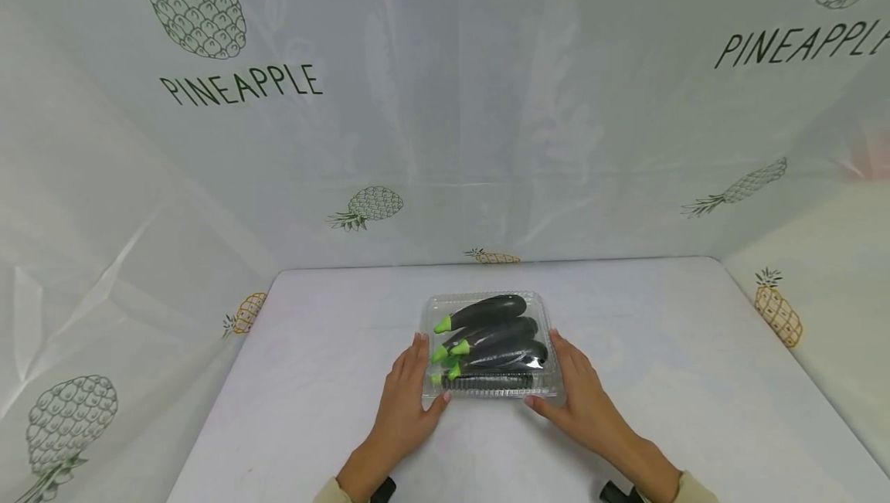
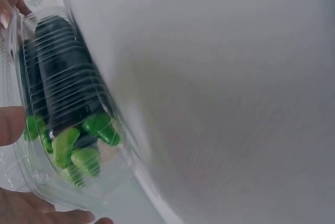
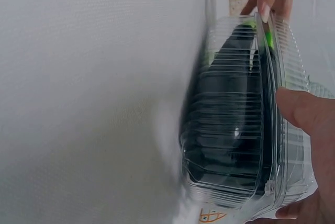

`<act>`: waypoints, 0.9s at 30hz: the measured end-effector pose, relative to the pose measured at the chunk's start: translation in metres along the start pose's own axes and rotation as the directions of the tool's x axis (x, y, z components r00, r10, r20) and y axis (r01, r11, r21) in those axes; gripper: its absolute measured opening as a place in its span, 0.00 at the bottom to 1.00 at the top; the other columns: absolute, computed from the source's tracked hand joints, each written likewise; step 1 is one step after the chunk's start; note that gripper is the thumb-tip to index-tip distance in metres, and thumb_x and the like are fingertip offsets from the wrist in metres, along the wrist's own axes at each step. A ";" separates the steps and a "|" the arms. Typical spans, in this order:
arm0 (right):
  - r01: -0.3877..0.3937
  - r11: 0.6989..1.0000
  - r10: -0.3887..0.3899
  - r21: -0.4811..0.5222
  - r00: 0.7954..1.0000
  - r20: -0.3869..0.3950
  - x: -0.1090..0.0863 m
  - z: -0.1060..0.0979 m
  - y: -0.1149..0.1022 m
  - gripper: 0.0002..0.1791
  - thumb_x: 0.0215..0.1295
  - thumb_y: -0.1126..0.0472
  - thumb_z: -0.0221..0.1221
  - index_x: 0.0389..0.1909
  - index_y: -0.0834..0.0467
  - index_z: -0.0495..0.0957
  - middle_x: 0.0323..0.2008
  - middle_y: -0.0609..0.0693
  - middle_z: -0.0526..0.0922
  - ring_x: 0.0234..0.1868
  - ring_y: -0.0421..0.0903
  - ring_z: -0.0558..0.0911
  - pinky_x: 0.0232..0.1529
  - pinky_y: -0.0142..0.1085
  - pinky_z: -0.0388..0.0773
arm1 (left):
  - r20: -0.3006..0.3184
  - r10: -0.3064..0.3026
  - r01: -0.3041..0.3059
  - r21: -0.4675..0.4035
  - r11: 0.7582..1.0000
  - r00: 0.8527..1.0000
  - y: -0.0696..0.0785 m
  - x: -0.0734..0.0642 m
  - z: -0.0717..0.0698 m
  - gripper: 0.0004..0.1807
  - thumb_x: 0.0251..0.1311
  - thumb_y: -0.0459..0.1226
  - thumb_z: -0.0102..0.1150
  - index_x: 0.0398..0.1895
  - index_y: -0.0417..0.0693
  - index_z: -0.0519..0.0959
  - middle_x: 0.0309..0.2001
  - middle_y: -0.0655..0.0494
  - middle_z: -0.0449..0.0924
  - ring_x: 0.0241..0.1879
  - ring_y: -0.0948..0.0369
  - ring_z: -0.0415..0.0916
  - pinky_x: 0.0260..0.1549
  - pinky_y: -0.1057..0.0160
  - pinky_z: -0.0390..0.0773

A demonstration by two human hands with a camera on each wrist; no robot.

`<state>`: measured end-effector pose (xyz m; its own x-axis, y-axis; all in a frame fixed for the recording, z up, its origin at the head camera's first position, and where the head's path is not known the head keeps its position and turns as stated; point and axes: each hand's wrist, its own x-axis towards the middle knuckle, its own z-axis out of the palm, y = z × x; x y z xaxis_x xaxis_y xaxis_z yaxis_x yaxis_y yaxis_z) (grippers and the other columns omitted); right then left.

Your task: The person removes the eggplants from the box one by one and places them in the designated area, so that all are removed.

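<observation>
A clear plastic clamshell box (image 1: pixel 434 306) lies on the table, its lid closed over several dark eggplants (image 1: pixel 497 333) with green stem ends. My left hand (image 1: pixel 406 402) holds the box's near left corner, fingers along the left side and thumb at the front edge. Opposite it, my right hand (image 1: pixel 587 402) holds the near right corner in the same way. In the right wrist view, the right thumb (image 3: pixel 298 109) lies against the box's rim. The left wrist view shows ridged plastic over the green stem ends (image 2: pixel 65 148), with left fingers (image 2: pixel 36 211) reaching round that end.
The white tabletop (image 1: pixel 334 333) extends around the box. A pale sheet printed with pineapples (image 1: pixel 375 203) and lettering hangs behind the far table edge and along both sides. Dark wrist bands (image 1: pixel 382 490) and light sleeves (image 1: pixel 332 492) show at the bottom.
</observation>
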<state>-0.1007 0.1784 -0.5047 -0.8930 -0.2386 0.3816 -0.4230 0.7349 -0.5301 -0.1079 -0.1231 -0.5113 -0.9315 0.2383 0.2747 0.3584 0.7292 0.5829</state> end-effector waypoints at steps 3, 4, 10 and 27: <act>-0.008 1.000 0.008 0.009 1.000 0.004 0.000 0.000 0.000 0.60 0.55 0.52 0.79 0.80 0.68 0.53 0.73 0.69 0.67 0.72 0.70 0.67 0.66 0.72 0.69 | 0.005 -0.021 0.021 -0.003 1.000 1.000 0.000 0.000 0.002 0.49 0.64 0.39 0.71 0.82 0.33 0.54 0.81 0.32 0.55 0.76 0.35 0.58 0.69 0.29 0.65; -0.007 1.000 0.007 0.011 1.000 0.003 0.000 0.000 0.000 0.60 0.55 0.52 0.79 0.80 0.68 0.53 0.73 0.69 0.67 0.72 0.70 0.67 0.66 0.72 0.69 | 0.004 -0.026 0.026 -0.003 1.000 1.000 0.000 0.000 0.002 0.49 0.64 0.39 0.71 0.82 0.33 0.54 0.81 0.32 0.55 0.76 0.35 0.58 0.69 0.29 0.66; 0.001 1.000 -0.001 0.012 1.000 -0.013 0.002 0.001 0.002 0.61 0.53 0.51 0.80 0.80 0.68 0.55 0.73 0.70 0.67 0.72 0.71 0.67 0.66 0.71 0.70 | -0.015 -0.027 0.027 -0.009 1.000 1.000 0.001 0.000 0.006 0.49 0.63 0.37 0.71 0.82 0.33 0.55 0.80 0.32 0.56 0.76 0.36 0.59 0.70 0.30 0.66; -0.038 0.999 0.039 0.021 0.998 -0.051 0.005 0.008 -0.001 0.63 0.49 0.50 0.82 0.78 0.70 0.56 0.70 0.74 0.69 0.69 0.74 0.69 0.66 0.72 0.70 | -0.030 -0.030 0.029 -0.041 0.999 0.999 0.004 -0.001 0.007 0.46 0.65 0.35 0.68 0.81 0.31 0.55 0.80 0.31 0.57 0.76 0.35 0.58 0.69 0.27 0.64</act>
<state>-0.1055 0.1714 -0.5082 -0.8997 -0.1771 0.3990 -0.3920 0.7299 -0.5599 -0.1058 -0.1158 -0.5142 -0.9396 0.1974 0.2797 0.3339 0.7087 0.6215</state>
